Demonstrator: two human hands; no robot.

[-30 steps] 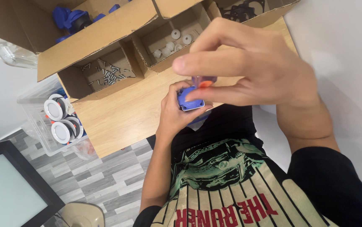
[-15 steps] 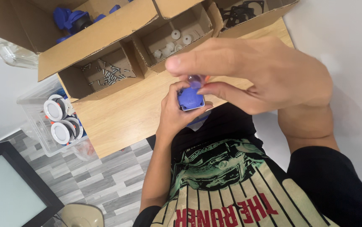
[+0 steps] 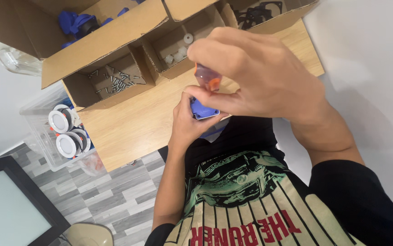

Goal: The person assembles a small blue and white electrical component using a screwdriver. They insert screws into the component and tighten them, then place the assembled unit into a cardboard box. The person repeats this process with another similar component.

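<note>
Left hand (image 3: 188,125) cups a small blue plastic part (image 3: 202,109) from below, fingers wrapped round it, held above the near edge of the light wooden bench (image 3: 132,125), close to the chest.

Right hand (image 3: 260,77) sits directly over it, grip pinching a small translucent orange piece (image 3: 208,79) between thumb and fingertips. Orange piece is just above the blue part; can't tell whether they touch. Its long axis looks roughly vertical, pointing down at the blue part's top face.

Key relation: orange piece lies straight above the blue part, near in line with it. Right hand is the nearer one to the camera and hides most of the blue part's top.

Behind: open cardboard box of loose metal screws (image 3: 114,82), another cardboard box holding small white parts (image 3: 178,52).
</note>
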